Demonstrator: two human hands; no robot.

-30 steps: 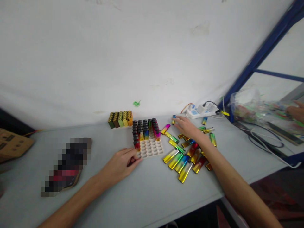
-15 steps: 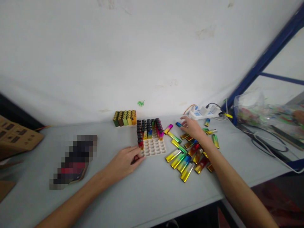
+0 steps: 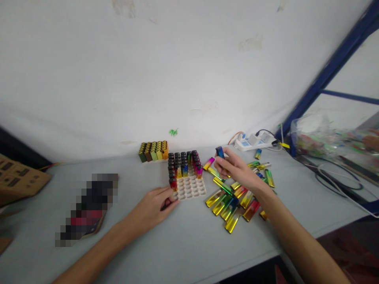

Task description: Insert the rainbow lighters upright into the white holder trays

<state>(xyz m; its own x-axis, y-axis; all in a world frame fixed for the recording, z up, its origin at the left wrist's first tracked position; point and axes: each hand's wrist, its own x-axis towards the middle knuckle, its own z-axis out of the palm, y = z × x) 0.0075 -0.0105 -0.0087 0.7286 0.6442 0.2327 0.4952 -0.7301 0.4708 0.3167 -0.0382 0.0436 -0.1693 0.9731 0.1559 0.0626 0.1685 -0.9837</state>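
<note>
A white tray with round holes [image 3: 191,189] lies mid-table, its back and left rows filled with upright, black-topped coloured lighters [image 3: 178,159]. At the tray's front left corner rests my left hand [image 3: 158,203], its fingers curled together; whether something is inside cannot be made out. My right hand [image 3: 233,167] is raised above the loose pile and pinches a blue lighter [image 3: 219,152] upright, its dark top showing. Below and around it several shiny lighters [image 3: 232,221] in yellow, green, red and blue lie scattered on the table.
A block of lighters in green, brown and yellow [image 3: 154,152] stands near the wall. A white power strip [image 3: 254,142] with cables is at the back right. On the left lie a pixelated dark object [image 3: 89,209] and a cardboard box [image 3: 22,179]. Plastic bags [image 3: 334,138] sit far right.
My right hand has taken hold of the blue lighter, lifted it from the pile and turned it upright, nearer the tray. My left hand stays at the tray's corner. The view has shifted slightly.
</note>
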